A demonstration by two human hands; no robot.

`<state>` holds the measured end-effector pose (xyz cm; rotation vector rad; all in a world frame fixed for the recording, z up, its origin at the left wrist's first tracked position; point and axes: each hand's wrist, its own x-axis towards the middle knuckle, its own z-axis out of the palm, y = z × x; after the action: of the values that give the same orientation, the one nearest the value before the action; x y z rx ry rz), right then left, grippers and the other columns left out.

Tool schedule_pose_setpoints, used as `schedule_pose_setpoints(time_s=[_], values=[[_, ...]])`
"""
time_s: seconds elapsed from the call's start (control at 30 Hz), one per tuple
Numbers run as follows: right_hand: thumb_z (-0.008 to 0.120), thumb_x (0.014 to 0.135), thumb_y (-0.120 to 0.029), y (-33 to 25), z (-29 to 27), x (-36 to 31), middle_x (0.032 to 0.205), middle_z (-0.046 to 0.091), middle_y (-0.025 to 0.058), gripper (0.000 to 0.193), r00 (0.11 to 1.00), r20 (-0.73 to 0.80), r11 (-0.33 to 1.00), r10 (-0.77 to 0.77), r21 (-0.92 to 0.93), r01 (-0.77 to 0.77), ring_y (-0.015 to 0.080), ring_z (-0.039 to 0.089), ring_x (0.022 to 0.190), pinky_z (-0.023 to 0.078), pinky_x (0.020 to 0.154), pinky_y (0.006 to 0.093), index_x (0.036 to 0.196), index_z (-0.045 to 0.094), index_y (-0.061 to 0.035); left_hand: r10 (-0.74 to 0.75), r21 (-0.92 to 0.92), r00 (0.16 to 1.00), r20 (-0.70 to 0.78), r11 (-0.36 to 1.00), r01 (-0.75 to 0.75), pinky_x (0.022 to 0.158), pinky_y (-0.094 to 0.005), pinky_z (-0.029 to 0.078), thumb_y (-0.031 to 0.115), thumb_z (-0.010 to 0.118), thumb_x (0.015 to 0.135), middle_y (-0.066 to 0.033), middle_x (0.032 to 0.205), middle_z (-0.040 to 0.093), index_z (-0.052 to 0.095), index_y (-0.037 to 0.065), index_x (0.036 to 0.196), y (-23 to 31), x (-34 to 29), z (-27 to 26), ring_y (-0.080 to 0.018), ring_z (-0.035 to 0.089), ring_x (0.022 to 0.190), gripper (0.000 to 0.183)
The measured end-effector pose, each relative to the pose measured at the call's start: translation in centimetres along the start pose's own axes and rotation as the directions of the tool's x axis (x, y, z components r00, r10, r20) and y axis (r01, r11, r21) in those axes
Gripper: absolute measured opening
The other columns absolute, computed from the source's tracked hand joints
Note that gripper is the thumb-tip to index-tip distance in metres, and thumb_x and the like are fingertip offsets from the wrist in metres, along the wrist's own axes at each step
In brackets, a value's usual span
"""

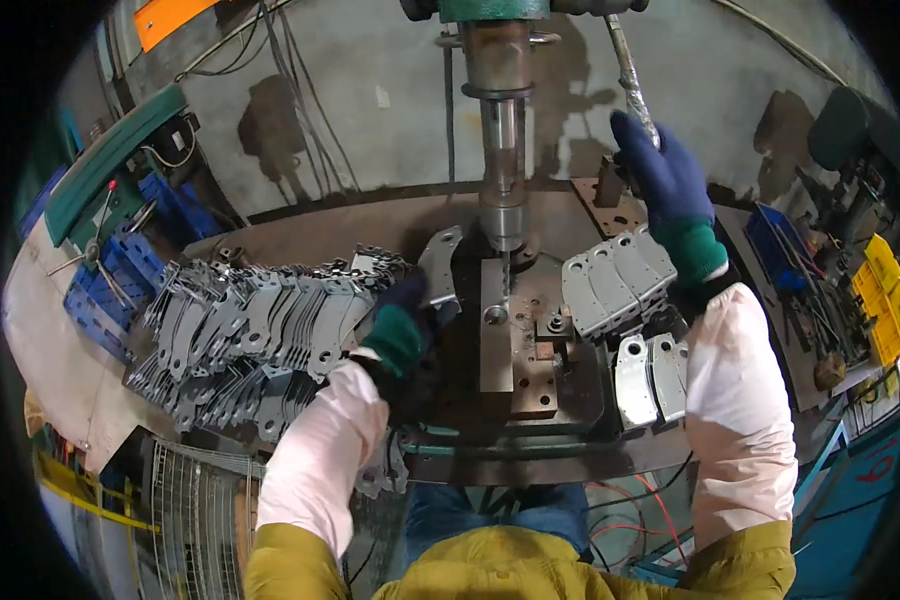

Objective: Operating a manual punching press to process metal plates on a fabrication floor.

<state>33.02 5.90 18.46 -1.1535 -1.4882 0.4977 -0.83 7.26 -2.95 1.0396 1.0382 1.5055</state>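
My right hand, in a blue glove with a green cuff, is raised and closed around the drill press's feed lever. Low on the left, my gloved left hand grips a flat curved metal plate by its near end, just left of the fixture. Above the fixture hangs the drill chuck, its bit pointing down at a long steel bar with a round hole. A small clamp block sits beside the bar on a drilled base plate.
A large pile of similar metal plates covers the table's left side. On the right lie neat stacks of plates and a smaller group. Farther right are a blue bin and a yellow bin. Blue crates stand far left.
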Motion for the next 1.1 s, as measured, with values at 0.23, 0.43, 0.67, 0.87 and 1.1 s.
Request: schedule_pose_setpoints(time_s=[0.23, 0.43, 0.67, 0.87, 1.1], values=[[0.069, 0.093, -0.045, 3.4, 2.2, -12.4, 0.109, 0.069, 0.0143, 0.079, 0.951, 0.281, 0.992, 0.127, -0.029, -0.124, 0.023, 0.069, 0.099, 0.055, 0.084, 0.0345, 0.148, 0.038, 0.0025, -0.499, -0.379, 0.833, 0.239, 0.741, 0.554, 0.089, -0.0449, 0.058, 0.026, 0.066, 0.097, -0.0164, 0.107, 0.07, 0.063, 0.001, 0.123, 8.5, -11.3, -0.7, -0.0313, 0.069, 0.098, 0.036], [0.084, 0.081, -0.04, -1.0, 5.7, -19.5, 0.12, 0.065, 0.0288, 0.09, 0.763, 0.557, 0.91, -0.328, -0.03, 0.413, 0.0394, 0.07, 0.103, 0.058, 0.085, 0.0427, 0.148, 0.041, 0.0016, -0.59, -0.383, 0.634, 0.501, 0.506, 0.773, 0.091, -0.0461, 0.06, 0.027, 0.066, 0.098, -0.0134, 0.103, 0.072, 0.065, 0.005, 0.118, 9.9, -17.4, 2.4, -0.0295, 0.072, 0.095, 0.03], [0.087, 0.077, -0.035, 2.6, 5.2, -20.5, 0.129, 0.063, 0.0255, 0.087, 0.764, 0.606, 0.9, -0.221, -0.176, 0.399, 0.0372, 0.067, 0.111, 0.054, 0.095, 0.0411, 0.147, 0.047, -0.0041, -0.675, -0.206, 0.575, 0.462, 0.549, 0.81, 0.083, -0.0412, 0.061, 0.034, 0.067, 0.098, -0.0092, 0.103, 0.072, 0.066, 0.008, 0.116, 6.9, -18.5, 4.9, -0.0214, 0.072, 0.092, 0.032], [0.086, 0.078, -0.026, 6.0, 3.9, -19.1, 0.139, 0.059, 0.0205, 0.086, 0.749, 0.652, 0.951, -0.118, -0.142, 0.274, 0.0337, 0.062, 0.124, 0.049, 0.104, 0.0388, 0.15, 0.044, -0.008, -0.197, 0.636, 0.69, 0.697, 0.614, -0.468, 0.085, -0.0382, 0.055, 0.035, 0.071, 0.091, -0.0133, 0.106, 0.071, 0.061, 0.007, 0.132, 11.2, -17.9, 2.5, -0.0262, 0.07, 0.094, 0.05], [0.079, 0.084, -0.03, 7.8, 4.7, -17.5, 0.138, 0.06, 0.0206, 0.084, 0.693, 0.72, 0.934, -0.025, -0.23, 0.274, 0.0343, 0.064, 0.121, 0.05, 0.103, 0.0395, 0.154, 0.038, -0.0089, 0.132, 0.586, 0.577, 0.806, -0.319, -0.745, 0.081, -0.0497, 0.053, 0.032, 0.077, 0.067, -0.0189, 0.122, 0.061, 0.04, 0.008, 0.15, 9.2, -11.3, 1.9, -0.0409, 0.063, 0.101, 0.094]])
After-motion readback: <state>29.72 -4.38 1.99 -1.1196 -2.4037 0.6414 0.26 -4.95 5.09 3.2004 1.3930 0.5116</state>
